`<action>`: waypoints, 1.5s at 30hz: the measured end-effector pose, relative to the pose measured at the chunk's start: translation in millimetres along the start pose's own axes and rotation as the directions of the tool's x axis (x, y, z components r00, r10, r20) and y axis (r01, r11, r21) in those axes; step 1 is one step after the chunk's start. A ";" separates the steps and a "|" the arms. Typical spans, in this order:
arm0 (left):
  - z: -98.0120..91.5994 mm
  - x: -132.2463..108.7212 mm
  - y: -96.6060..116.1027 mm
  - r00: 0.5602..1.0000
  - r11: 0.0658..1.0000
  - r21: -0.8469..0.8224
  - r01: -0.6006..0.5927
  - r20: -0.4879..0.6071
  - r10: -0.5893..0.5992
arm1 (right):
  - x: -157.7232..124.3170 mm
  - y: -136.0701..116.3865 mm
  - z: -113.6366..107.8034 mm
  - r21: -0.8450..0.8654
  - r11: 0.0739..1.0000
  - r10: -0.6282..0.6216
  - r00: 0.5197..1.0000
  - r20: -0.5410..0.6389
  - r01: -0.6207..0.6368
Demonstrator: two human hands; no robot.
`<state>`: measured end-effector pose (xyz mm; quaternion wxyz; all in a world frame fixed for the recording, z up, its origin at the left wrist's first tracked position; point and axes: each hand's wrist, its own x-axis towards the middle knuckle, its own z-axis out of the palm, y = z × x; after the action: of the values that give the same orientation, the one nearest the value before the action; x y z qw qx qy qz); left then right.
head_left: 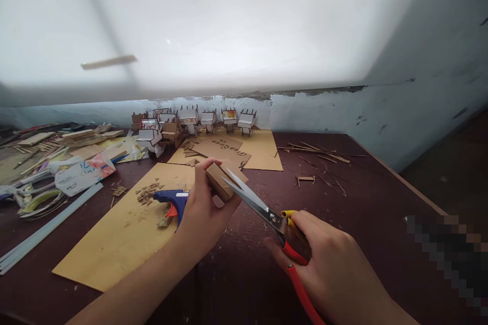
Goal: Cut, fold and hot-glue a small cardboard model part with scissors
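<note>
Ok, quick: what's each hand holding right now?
Left hand: closed, holding a small cardboard piece.
Right hand: closed on the handles of red-handled scissors, blades open against the piece.

Glue gun, cardboard models (along wall)

We see a bare left hand and right hand, slim-fingered; both forearms are uncovered as far as the view reaches.
</note>
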<state>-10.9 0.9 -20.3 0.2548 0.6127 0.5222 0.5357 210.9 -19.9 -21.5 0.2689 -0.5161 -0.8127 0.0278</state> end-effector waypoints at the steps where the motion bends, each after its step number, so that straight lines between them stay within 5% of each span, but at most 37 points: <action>1: 0.1 0.3 -0.9 1.000 1.000 0.002 -0.017 -0.002 0.017 | 0.0 0.0 0.0 -0.001 1.000 0.004 1.000 0.004 -0.004; 20: -2.0 2.6 -5.7 0.972 0.970 0.086 -0.226 -0.050 0.230 | 0.4 -1.7 -0.6 0.135 0.988 0.063 0.989 0.130 -0.081; 37: -3.1 1.9 -3.4 0.975 0.976 0.047 -0.214 -0.048 0.216 | -1.4 0.4 -2.7 0.064 0.996 -0.057 0.998 -0.039 0.059; 45: -1.3 3.1 -0.5 0.993 0.993 0.014 -0.115 -0.030 0.116 | 2.7 7.6 -3.7 0.120 0.992 0.028 0.998 0.064 -0.035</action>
<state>-12.6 3.6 -19.1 0.2115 0.6351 0.4930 0.5558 218.0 -14.8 -19.7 0.2738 -0.5105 -0.8093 0.0973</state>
